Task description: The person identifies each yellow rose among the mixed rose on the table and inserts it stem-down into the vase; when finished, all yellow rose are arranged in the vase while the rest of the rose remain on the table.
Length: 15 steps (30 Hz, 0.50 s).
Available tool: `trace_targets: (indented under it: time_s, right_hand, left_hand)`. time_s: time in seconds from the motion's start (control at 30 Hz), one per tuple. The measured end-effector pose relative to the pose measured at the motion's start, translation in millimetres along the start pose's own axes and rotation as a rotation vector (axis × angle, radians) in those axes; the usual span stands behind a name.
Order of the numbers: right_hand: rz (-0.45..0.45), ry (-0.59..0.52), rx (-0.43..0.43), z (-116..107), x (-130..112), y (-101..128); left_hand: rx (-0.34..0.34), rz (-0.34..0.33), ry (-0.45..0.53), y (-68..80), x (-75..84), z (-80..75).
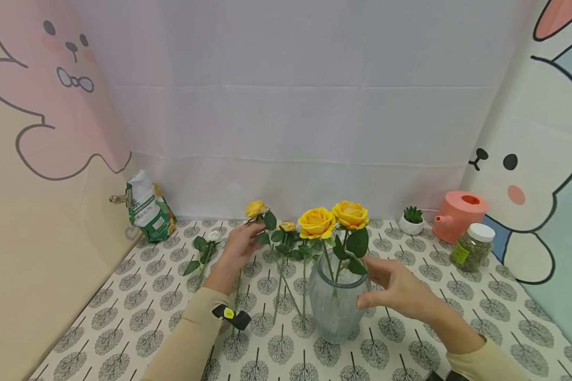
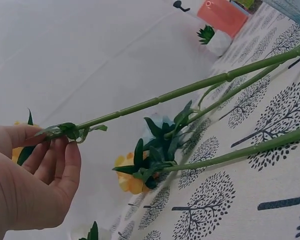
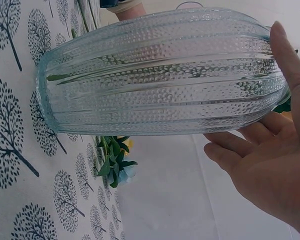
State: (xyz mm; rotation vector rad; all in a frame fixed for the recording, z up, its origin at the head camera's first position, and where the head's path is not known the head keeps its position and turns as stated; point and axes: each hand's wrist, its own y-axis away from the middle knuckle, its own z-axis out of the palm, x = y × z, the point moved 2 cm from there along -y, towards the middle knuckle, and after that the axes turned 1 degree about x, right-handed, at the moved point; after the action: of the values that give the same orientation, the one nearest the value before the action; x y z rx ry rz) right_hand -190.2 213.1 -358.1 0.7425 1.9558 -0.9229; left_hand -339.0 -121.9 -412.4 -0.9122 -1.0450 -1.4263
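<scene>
My left hand (image 1: 242, 246) pinches the stem of a yellow rose (image 1: 256, 208) just below its bloom. In the left wrist view the green stem (image 2: 155, 101) slants away from the fingertips, and the bloom is mostly hidden behind the hand. A ribbed clear glass vase (image 1: 336, 309) stands upright on the table, holding two yellow roses (image 1: 316, 223). Around the vase's upper right side, my right hand (image 1: 400, 288) holds it, thumb in front and fingers behind. Beside the vase lie a smaller-looking yellow rose (image 1: 287, 227) and a white rose (image 1: 214, 236).
At the back left stands a green and white bag (image 1: 150, 209) with a metal clip (image 1: 119, 199). A small potted succulent (image 1: 412, 225), a pink watering can (image 1: 457, 219) and a white-lidded jar (image 1: 472, 248) stand at the right. A tree-patterned cloth (image 1: 138, 320) covers the table.
</scene>
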Motion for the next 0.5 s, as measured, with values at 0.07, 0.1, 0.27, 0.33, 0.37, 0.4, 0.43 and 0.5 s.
trace_targets:
  time_s: [0.07, 0.1, 0.27, 0.33, 0.37, 0.4, 0.43, 0.5]
  right_hand:
    - [0.009, 0.003, 0.001, 0.0, 0.0, 0.2]
    - [0.012, 0.004, 0.002, -0.1, 0.0, 0.3]
    - [0.008, -0.019, -0.006, -0.1, 1.6, -0.2]
    - [0.001, -0.03, -0.01, 0.0, 2.2, -0.7]
    - [0.0, -0.034, -0.012, 0.1, 2.5, -0.8]
    - [-0.002, -0.035, -0.013, 0.1, 2.7, -0.8]
    - [-0.002, -0.034, -0.013, 0.0, 2.8, -0.7]
    - [0.003, -0.028, -0.01, -0.1, 2.9, -0.5]
  left_hand:
    - [-0.012, -0.003, 0.022, 0.3, 0.8, 0.6]
    - [-0.017, -0.004, 0.036, 0.4, 1.2, 0.8]
    - [-0.036, -0.007, 0.083, 0.0, 4.4, 3.3]
    - [-0.04, -0.01, 0.096, 0.0, 5.7, 3.9]
    - [-0.041, -0.011, 0.101, 0.2, 6.6, 4.4]
    - [-0.04, -0.012, 0.103, 0.3, 7.2, 4.6]
    - [-0.039, -0.012, 0.103, 0.7, 8.1, 4.9]
    - [-0.039, -0.009, 0.101, 1.7, 10.1, 5.4]
